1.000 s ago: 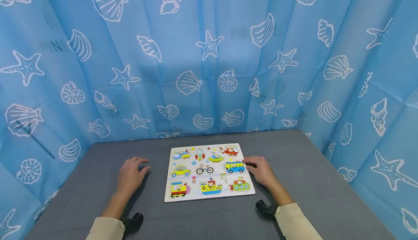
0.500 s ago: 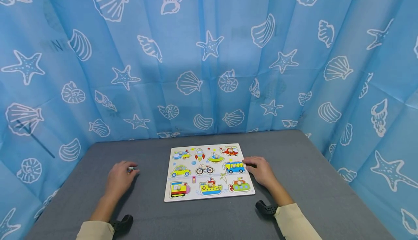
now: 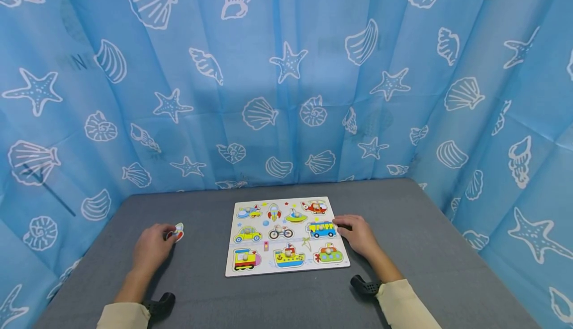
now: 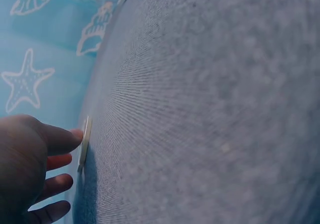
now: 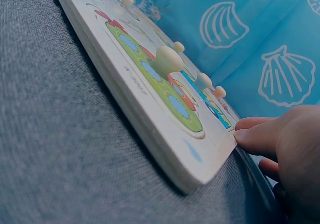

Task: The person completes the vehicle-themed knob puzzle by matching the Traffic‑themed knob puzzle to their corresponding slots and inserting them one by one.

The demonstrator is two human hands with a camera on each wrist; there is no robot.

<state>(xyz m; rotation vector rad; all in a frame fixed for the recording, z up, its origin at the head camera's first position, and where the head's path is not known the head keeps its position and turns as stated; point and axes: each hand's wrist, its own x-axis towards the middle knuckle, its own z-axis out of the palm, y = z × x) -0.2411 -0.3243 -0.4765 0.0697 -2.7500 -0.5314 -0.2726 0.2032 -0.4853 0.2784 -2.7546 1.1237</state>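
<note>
Left of the board, my left hand [image 3: 152, 247] pinches a small puzzle piece [image 3: 179, 232], white-edged with red on it. In the left wrist view, the thumb presses the thin piece [image 4: 85, 143], which stands tilted close over the grey cloth, and the other fingers spread loosely. A wooden peg puzzle board [image 3: 264, 266] with vehicle pictures lies flat at the middle of the table. My right hand [image 3: 357, 234] grips its right edge beside the bus piece [image 3: 321, 229]. In the right wrist view, thumb and index tips meet at that edge, near the green submarine piece [image 5: 150, 73].
The table [image 3: 286, 304] has a grey cloth cover. A blue curtain [image 3: 250, 85] with white shells and starfish hangs behind it and along both sides. Black bands [image 3: 364, 285] sit at both wrists, below beige sleeves.
My left hand has moved left and slightly toward me, away from the board, and the puzzle piece has come into view at its fingertips. The right hand and the board have stayed still.
</note>
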